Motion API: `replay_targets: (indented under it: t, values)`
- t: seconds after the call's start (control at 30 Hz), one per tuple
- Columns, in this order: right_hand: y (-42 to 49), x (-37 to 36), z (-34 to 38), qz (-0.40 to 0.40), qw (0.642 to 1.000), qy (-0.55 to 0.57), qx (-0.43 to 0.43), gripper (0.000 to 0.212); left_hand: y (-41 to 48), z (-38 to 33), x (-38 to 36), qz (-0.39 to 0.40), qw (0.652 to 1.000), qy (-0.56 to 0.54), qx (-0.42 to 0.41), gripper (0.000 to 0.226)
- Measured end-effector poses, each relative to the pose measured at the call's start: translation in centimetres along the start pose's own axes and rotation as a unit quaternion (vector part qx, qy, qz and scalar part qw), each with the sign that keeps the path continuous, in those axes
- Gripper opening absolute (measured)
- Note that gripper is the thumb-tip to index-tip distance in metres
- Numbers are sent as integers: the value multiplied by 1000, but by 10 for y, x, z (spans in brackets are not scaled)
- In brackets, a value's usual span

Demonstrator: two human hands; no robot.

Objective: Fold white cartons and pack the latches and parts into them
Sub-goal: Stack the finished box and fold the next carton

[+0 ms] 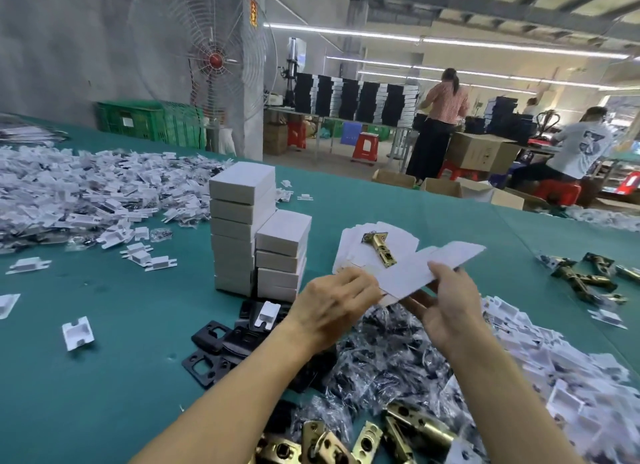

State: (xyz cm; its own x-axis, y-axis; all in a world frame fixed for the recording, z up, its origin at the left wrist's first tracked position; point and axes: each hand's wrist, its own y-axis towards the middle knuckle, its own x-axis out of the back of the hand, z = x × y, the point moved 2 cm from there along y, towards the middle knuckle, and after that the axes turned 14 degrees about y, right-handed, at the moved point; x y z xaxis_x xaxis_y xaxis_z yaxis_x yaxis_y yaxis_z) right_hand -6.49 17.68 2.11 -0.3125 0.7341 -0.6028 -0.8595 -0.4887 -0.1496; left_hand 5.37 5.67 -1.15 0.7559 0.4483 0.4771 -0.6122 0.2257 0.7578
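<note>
Both hands hold one flat white carton blank [420, 271] above the green table. My left hand [334, 302] grips its near left end, fingers curled over the edge. My right hand [450, 301] pinches it from the right, thumb on top. Behind it lies a fanned stack of flat blanks [353, 247] with a brass latch [379, 247] on top. Two stacks of folded white cartons [258, 235] stand left of the hands. Bagged black parts [381, 356], black plates [214, 349] and brass latches [412, 429] lie below my arms.
A large heap of white plastic inserts [97, 190] covers the table's left; more inserts [540, 352] pile at the right. Brass latches [585, 276] lie far right. A standing fan [214, 61], green crates and people at other tables are beyond the far edge.
</note>
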Motion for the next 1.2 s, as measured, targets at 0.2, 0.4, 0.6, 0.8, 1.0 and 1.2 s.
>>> replay_targets:
  t: [0.2, 0.4, 0.6, 0.8, 1.0, 1.2]
  values:
    - [-25, -7, -11, 90, 991, -97, 7, 25, 12, 0, 15, 249, 935, -171, 185, 79]
    - [-47, -8, -4, 220, 962, -163, -20, 27, 11, -15, 32, 158, 869, -275, 381, 127]
    - [-63, 6, 6, 296, 935, -182, 70, 37, -8, -16, 36, 222, 811, -419, 342, 140]
    - [-73, -2, 11, 387, 881, -248, 112, 45, -2, -9, 47, 221, 714, -592, 301, 123]
    - [-74, -2, 10, 377, 866, -271, 187, 51, -1, 1, 53, 229, 642, -679, 272, 99]
    - [-72, -3, 8, 351, 814, -365, 284, 34, -1, 0, 54, 267, 584, -719, 266, 95]
